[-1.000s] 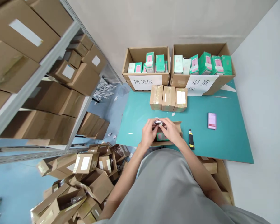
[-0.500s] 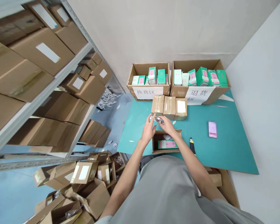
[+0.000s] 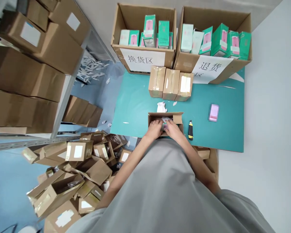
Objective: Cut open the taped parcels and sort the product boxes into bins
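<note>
At the table's front edge lies an open cardboard carton [image 3: 153, 115]. Both my hands reach down into it. My left hand [image 3: 154, 129] has its fingers curled on the left end of a green and pink product box [image 3: 164, 127]. From the other side, my right hand [image 3: 173, 129] closes on the same box; most of it is hidden by my hands. Some clear wrapping [image 3: 167, 119] shows inside, behind the fingers. A crumpled piece of white paper [image 3: 161, 107] rests just beyond the carton.
Three sealed cartons [image 3: 171, 84] stand in a row behind. Two large labelled boxes [image 3: 145, 57] [image 3: 212, 69] hold several green product boxes. A utility knife [image 3: 190, 130] and a blurred phone-like item [image 3: 213, 112] lie right. Shelving [image 3: 60, 106] and heaped opened cartons [image 3: 87, 168] are on the left.
My hands have let go of the crumpled paper, leaving it on the table behind the carton. They have come back toward me and down into the carton. My view has tilted downward.
</note>
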Motion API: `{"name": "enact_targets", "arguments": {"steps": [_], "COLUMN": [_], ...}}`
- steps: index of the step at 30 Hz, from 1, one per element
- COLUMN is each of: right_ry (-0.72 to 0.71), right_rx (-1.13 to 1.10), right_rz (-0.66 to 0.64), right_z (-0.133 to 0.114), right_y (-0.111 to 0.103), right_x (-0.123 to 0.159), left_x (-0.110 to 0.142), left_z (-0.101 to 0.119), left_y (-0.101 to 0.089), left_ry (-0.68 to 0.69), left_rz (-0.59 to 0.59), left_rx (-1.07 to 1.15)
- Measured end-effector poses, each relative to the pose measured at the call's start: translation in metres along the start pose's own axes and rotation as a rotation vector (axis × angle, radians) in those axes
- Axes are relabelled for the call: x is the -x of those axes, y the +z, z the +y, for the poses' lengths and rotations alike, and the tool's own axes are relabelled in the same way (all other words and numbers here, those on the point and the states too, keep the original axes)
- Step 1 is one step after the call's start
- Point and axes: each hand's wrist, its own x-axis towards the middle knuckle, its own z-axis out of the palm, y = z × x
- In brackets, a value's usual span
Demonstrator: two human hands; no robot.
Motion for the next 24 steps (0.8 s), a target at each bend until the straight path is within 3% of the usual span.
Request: {"name": "enact_targets", "arguments": {"steps": [7,17,24], "right_ry": [-0.052,0.051,0.050], "right_rx": [-0.002,0.389,0.374], "right_rz": [0.142,0.130,0.166], "right_z": [0.037,0.029,0.045], "right_y": [-0.015,-0.033,-0.020], "right_x": [0.025,0.029,0.033], "left_x": [-0.014,-0.067,-0.057], "left_z": [-0.025,-0.003,0.009], "left_y": [0.009,0.031,0.033], "left_ry": [0.039,-0.041,-0.062], "left_rz": [-0.027,-0.241,-0.237], "left_rx": [-0.075,-0.192,-0.209]}}
